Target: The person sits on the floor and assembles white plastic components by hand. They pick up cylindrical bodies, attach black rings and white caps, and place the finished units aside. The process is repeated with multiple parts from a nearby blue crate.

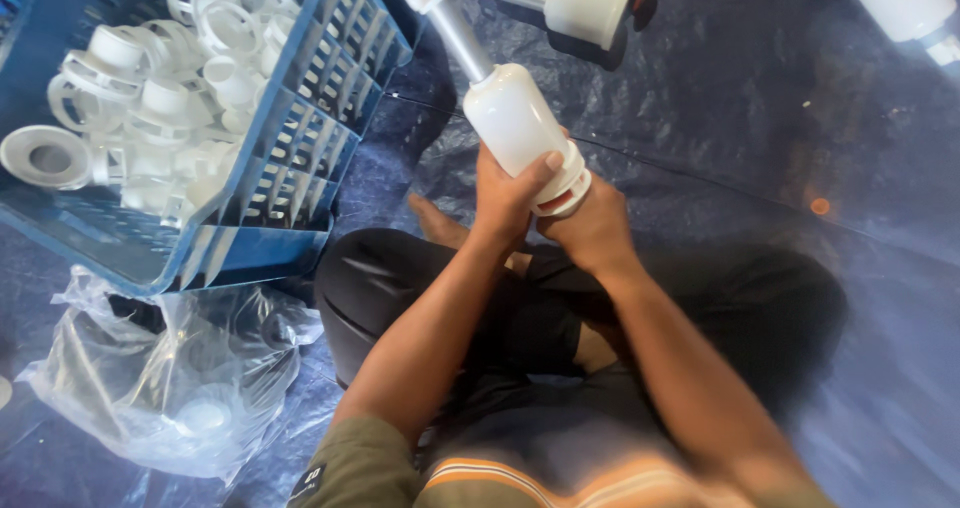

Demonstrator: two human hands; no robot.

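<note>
I hold a white plastic cylinder part with a grey tube and a white cap at its far end, tilted up and away from me over my crossed legs. My left hand wraps around the lower body of the cylinder, thumb on its side. My right hand grips the ribbed white ring at its base from below. Both hands are closed on the same part.
A blue slatted crate full of white plastic fittings stands at the left. A clear plastic bag with more parts lies below it. Several similar white assemblies lie at the top on the blue tarp.
</note>
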